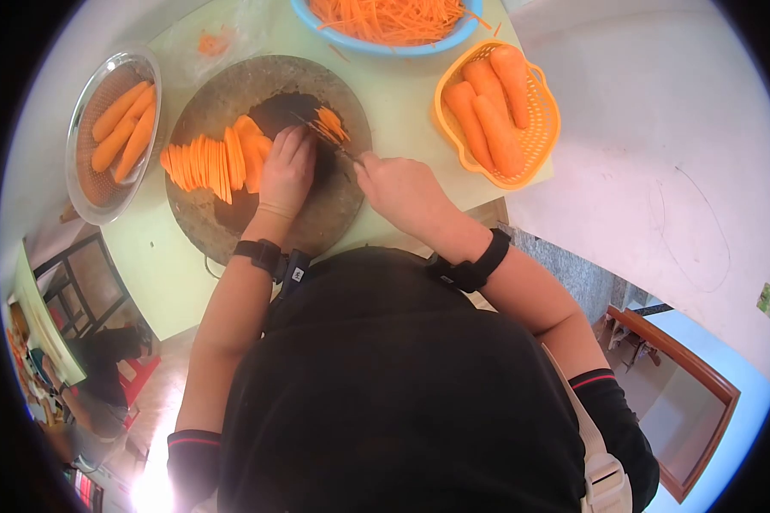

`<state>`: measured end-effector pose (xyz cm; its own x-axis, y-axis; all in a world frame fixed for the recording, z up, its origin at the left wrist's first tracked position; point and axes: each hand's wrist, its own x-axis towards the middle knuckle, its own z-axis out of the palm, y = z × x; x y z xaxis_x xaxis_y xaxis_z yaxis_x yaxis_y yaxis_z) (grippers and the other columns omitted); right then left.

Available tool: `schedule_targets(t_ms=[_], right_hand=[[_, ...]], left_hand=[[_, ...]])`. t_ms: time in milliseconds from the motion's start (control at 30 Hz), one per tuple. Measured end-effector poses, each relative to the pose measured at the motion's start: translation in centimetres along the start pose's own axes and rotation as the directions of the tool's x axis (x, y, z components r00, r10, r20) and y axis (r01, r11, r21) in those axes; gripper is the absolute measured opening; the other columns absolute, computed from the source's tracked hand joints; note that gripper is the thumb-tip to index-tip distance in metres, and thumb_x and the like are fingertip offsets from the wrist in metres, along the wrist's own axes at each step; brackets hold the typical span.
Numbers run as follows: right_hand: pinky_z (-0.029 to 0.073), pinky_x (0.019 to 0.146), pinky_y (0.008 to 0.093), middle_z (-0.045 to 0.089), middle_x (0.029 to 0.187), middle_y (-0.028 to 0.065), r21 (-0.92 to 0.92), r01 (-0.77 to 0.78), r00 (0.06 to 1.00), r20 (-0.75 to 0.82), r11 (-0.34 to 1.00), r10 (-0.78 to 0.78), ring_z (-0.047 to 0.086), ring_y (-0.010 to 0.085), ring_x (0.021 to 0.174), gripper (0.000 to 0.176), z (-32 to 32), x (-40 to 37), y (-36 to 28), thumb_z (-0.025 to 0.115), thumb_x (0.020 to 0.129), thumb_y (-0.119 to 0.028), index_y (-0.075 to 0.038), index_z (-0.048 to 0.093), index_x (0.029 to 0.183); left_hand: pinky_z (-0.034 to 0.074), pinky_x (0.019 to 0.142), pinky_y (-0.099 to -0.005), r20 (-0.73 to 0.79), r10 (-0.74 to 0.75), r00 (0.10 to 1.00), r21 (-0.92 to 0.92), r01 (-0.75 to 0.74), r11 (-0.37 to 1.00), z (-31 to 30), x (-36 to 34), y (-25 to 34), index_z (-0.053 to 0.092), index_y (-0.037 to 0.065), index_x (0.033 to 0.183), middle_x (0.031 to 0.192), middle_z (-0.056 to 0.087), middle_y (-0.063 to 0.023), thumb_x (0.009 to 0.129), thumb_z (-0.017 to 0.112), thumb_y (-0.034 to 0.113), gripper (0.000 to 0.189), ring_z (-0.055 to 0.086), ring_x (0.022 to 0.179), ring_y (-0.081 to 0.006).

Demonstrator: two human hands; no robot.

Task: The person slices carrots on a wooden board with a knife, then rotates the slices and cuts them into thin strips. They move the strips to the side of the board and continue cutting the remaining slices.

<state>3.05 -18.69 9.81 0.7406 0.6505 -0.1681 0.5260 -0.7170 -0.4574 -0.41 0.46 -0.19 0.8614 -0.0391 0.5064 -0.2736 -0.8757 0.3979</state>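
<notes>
A fanned row of carrot slices (pixel 205 165) lies on the round chopping board (pixel 201 218). My left hand (pixel 287 175) presses its bent, closed fingers down on the right end of that row. In my right hand (pixel 402 192) is the handle of a knife (pixel 342 152). Its blade slants up and left, beside the fingertips of my left hand, and much of it is hard to see against the dark, wet patch of the board. Just right of the blade sits a small pile of carrot shreds (pixel 332 126).
Whole carrots (pixel 496 111) fill a yellow basket (pixel 541 141) at the right. Several more carrots (pixel 124 128) lie in an oval basket (pixel 81 184) at the left. A blue basin (pixel 385 47) of shredded carrot stands behind the board. A clear plastic bag (pixel 231 30) lies at the back left.
</notes>
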Motion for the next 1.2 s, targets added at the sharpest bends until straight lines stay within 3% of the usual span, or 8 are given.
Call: schedule_targets(t_ms=[200,400,467,767,1200], right_hand=[[0.050,0.057,0.0483,0.061,0.064,0.0193,0.037,-0.068,0.997,0.031,0.997,0.067,0.062,0.0392,0.062,0.025,0.5,1.3,-0.6,0.049,0.097,-0.024,-0.002,0.058,0.088],[0.051,0.057,0.0470,0.062,0.062,0.0179,0.065,-0.059,0.995,-0.072,0.996,0.063,0.063,0.0384,0.059,0.027,1.2,1.5,0.7,0.048,0.098,-0.024,-0.002,0.058,0.085],[0.051,0.059,0.0477,0.062,0.063,0.0185,0.105,-0.098,0.995,-0.008,0.990,0.099,0.063,0.0393,0.061,0.028,0.4,1.0,0.5,0.048,0.098,-0.024,-0.001,0.058,0.085],[0.049,0.060,0.0508,0.059,0.065,0.0223,0.089,-0.080,0.996,0.031,0.993,0.078,0.061,0.0423,0.064,0.026,-0.3,-0.4,0.1,0.049,0.097,-0.024,-0.002,0.057,0.087],[0.051,0.058,0.0488,0.062,0.063,0.0191,0.039,-0.059,0.998,0.010,0.997,0.059,0.064,0.0385,0.063,0.026,0.8,1.5,-0.5,0.047,0.098,-0.023,-0.001,0.057,0.087]], left_hand=[[0.053,0.085,-0.0363,0.002,-0.020,1.000,-0.003,0.020,1.000,-0.1,0.0,0.1,0.065,0.000,0.100,0.106,0.061,-0.0098,0.075,0.065,-0.003,0.026,0.060,0.103,-0.0279],[0.053,0.084,-0.0357,-0.015,-0.020,1.000,-0.044,0.020,0.999,0.0,0.2,0.3,0.065,0.001,0.098,0.106,0.062,-0.0092,0.076,0.066,-0.003,0.023,0.060,0.102,-0.0272],[0.053,0.084,-0.0356,-0.015,-0.024,1.000,-0.034,0.023,0.999,-0.1,0.3,0.3,0.065,0.001,0.098,0.106,0.062,-0.0091,0.075,0.066,-0.003,0.023,0.060,0.102,-0.0271],[0.052,0.085,-0.0358,-0.011,-0.026,1.000,-0.028,0.026,0.999,0.0,0.2,0.2,0.065,0.001,0.098,0.106,0.061,-0.0096,0.076,0.066,-0.003,0.022,0.060,0.101,-0.0276],[0.052,0.085,-0.0364,-0.016,-0.028,0.999,-0.043,0.027,0.999,-0.1,0.2,0.3,0.064,0.000,0.097,0.105,0.062,-0.0103,0.076,0.066,-0.003,0.021,0.060,0.101,-0.0282]])
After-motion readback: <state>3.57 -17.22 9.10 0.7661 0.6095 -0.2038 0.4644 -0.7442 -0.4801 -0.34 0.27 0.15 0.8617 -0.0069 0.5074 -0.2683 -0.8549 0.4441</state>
